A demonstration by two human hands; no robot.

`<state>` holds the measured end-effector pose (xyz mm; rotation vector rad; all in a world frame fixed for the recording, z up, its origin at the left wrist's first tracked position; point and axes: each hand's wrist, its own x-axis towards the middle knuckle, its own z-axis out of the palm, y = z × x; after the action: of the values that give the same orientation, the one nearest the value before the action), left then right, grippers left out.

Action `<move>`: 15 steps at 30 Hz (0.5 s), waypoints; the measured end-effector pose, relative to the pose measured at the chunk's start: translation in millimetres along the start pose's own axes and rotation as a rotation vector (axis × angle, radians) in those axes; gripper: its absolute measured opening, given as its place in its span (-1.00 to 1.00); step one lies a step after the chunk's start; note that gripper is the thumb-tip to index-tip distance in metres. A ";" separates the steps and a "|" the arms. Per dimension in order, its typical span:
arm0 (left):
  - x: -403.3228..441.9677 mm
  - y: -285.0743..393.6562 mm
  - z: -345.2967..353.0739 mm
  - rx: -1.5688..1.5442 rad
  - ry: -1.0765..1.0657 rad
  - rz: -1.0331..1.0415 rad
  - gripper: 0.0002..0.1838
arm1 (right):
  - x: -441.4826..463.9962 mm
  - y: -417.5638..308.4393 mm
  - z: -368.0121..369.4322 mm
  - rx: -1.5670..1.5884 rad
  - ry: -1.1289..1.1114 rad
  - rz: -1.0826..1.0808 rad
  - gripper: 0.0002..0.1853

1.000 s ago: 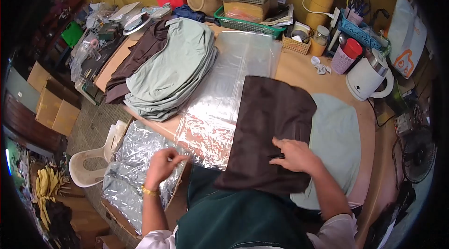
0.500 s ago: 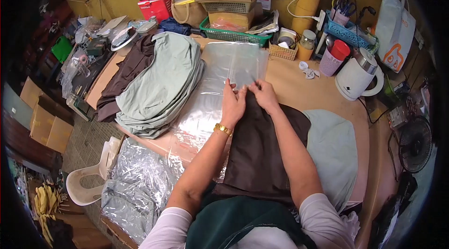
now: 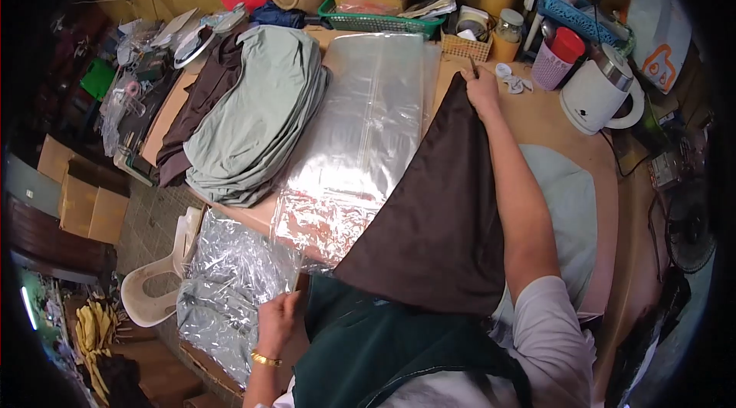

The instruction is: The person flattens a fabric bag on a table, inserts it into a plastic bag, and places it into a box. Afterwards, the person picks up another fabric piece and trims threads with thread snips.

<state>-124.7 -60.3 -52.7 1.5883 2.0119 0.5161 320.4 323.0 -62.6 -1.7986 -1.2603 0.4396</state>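
My right hand is closed on the top corner of a dark brown cloth, lifting it into a peak. A thin dark tip sticks out above these fingers; its kind is unclear. The cloth hangs toward my lap and overlaps a stack of clear plastic sheets or bags. My left hand is low on the left, its fingers curled shut, beside a plastic-wrapped grey bundle. Whether anything is in those fingers is hidden. Partly behind my right arm lies a pale green-grey cloth.
Folded grey-green cloth and brown cloth lie left on the table. Along the back stand a green basket, a lilac cup and a white kettle. A white plastic chair is at lower left.
My hands have parted. The right has moved up and right, pulling the brown cloth's corner with it; the left has let go and dropped to the lower left. The view has shifted slightly.
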 end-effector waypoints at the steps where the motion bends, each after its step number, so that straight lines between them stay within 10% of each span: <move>1: -10.9 -43.1 -7.6 0.149 -0.023 -0.057 -0.77 | 5.1 8.8 2.6 0.070 -0.110 -0.023 -0.51; 7: -2.5 -16.8 -32.5 0.391 0.481 0.242 -0.80 | 20.5 15.8 -21.5 -0.388 0.054 -0.061 -0.33; 15: 31.2 49.0 41.9 -0.287 -0.362 0.047 -0.67 | -33.5 -11.5 -12.4 0.022 -0.326 -0.261 -0.42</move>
<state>-66.7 -19.2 -62.1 1.4366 1.5602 0.4718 308.1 289.0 -52.7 -1.5562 -1.6836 0.6108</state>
